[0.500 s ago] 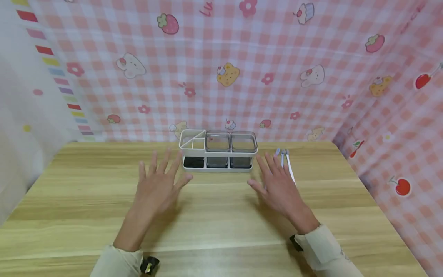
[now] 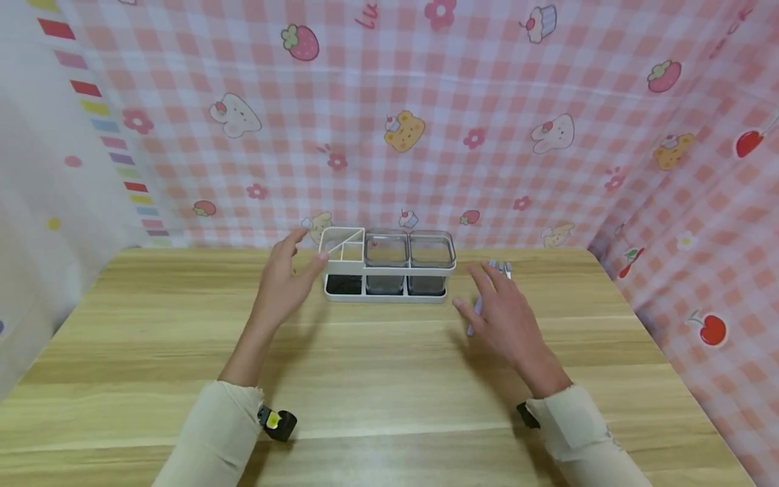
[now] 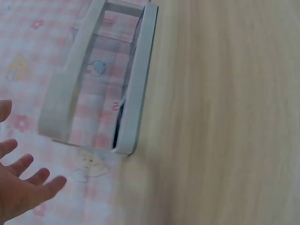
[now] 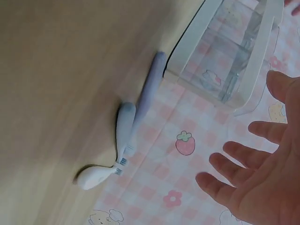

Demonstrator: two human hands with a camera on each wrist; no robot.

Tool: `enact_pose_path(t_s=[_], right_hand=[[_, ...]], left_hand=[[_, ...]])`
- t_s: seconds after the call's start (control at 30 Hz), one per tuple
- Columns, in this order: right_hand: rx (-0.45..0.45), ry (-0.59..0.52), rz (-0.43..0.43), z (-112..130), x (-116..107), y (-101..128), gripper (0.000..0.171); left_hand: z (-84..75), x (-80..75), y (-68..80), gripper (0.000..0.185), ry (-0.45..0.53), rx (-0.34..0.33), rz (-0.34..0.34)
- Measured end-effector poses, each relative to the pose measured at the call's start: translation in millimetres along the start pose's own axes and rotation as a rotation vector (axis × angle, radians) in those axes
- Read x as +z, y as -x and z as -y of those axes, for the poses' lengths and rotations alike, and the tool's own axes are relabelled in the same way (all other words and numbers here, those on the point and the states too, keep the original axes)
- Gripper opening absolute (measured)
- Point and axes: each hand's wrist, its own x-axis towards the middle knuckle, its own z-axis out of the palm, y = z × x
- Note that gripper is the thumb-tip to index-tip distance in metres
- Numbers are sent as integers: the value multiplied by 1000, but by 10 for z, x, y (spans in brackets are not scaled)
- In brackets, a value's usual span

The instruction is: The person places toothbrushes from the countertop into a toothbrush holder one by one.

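Observation:
At the back middle of the table stands a white two-tier toothbrush holder [image 2: 409,272], with a divided section on its left. Two clear grey cups [image 2: 386,251] sit in the holder side by side. My left hand [image 2: 281,284] is at the holder's left end; a gap shows between its spread fingers and the frame in the left wrist view. Off the right end is my right hand [image 2: 510,321], fingers extended and holding nothing. Three toothbrushes lie by it, partly hidden in the head view: purple [image 4: 151,89], grey-blue [image 4: 125,125] and white [image 4: 97,175].
The light wooden table [image 2: 377,392] spreads out in front of the holder. A pink checked cloth [image 2: 365,176] hangs close behind it and along the right side. White cloth [image 2: 55,203] hangs on the left.
My left hand has moved up and inward to the holder's left end, its thumb nearing the frame. My right hand has turned slightly and its fingers have bent a little. The holder has not moved.

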Motion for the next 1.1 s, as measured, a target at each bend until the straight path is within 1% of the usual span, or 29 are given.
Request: enact_pose_path(t_s=[0.07, 0.17, 0.37, 0.47, 0.6, 0.73, 0.87, 0.97, 1.1], right_hand=[[15, -23, -8, -20, -13, -14, 61], [48, -58, -7, -69, -40, -24, 57], [105, -118, -6, -249, -147, -46, 55], [149, -173, 33, -379, -207, -80, 55], [221, -250, 112, -565, -257, -138, 55], [291, -275, 165, -750, -263, -187, 57], [350, -285, 207, -882, -286, -220, 60], [403, -360, 244, -939, -301, -241, 62], [483, -491, 275, -990, -297, -248, 63]], left_hand=[[33, 53, -32, 63, 60, -47, -2], [85, 131, -79, 64, 116, -96, -3], [164, 227, -154, 67, 159, -125, 7], [185, 242, -171, 67, 195, -142, 17], [216, 255, -186, 62, 264, -176, 28], [251, 263, -194, 58, 328, -185, 41], [266, 255, -194, 58, 361, -155, 56], [249, 247, -187, 58, 352, -133, 63], [248, 263, -178, 57, 341, -135, 79]])
